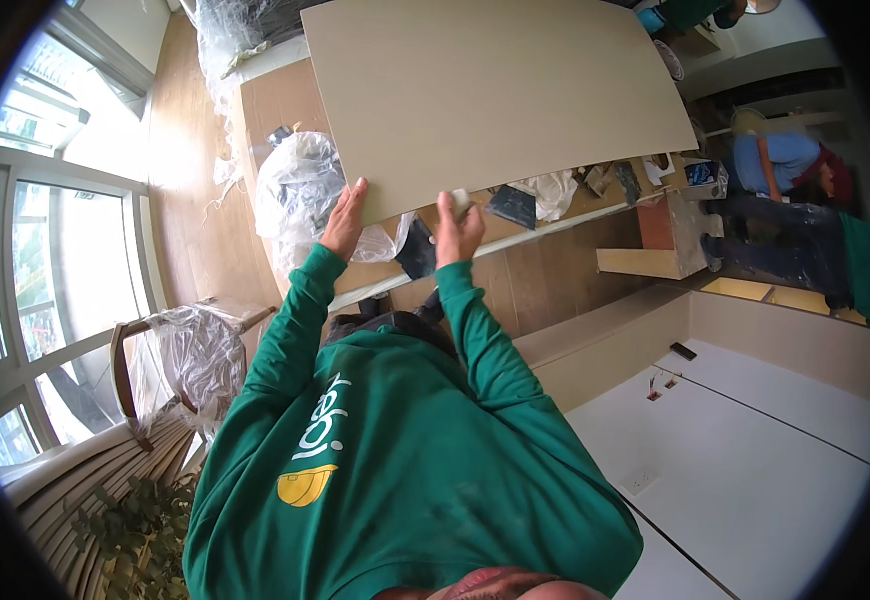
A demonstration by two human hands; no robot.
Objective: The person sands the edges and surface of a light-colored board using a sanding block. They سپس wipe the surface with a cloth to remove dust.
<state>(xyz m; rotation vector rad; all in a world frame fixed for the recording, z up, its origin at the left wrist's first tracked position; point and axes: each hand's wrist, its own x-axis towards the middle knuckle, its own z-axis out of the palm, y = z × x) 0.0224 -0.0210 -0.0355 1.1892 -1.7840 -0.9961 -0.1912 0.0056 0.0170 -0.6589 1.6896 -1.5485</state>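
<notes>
The left hand (344, 222) rests at the near left corner of the board (495, 90), fingers fairly straight and close together; whether the thumb clamps underneath I cannot tell. The right hand (459, 235) is curled, pinching a small pale block (460, 198) between thumb and fingers at the board's near edge.

The board, wide, flat and beige, lies over a brown worktop (277, 95) in front of the person, its near edge slanting up to the right. It looks stiff and fairly heavy for its breadth, with a smooth face that may slide under a flat palm; its corners seem the parts likeliest to chip. Opposite edges, held well apart with fingers beneath, would be the sound place to take hold.

Just beside the left corner sits a clear plastic bag (295, 190); dark scraps (513, 206) and a crumpled white sheet (553, 193) lie along the near edge. Farther right, a co-worker (790, 165) bends over.
</notes>
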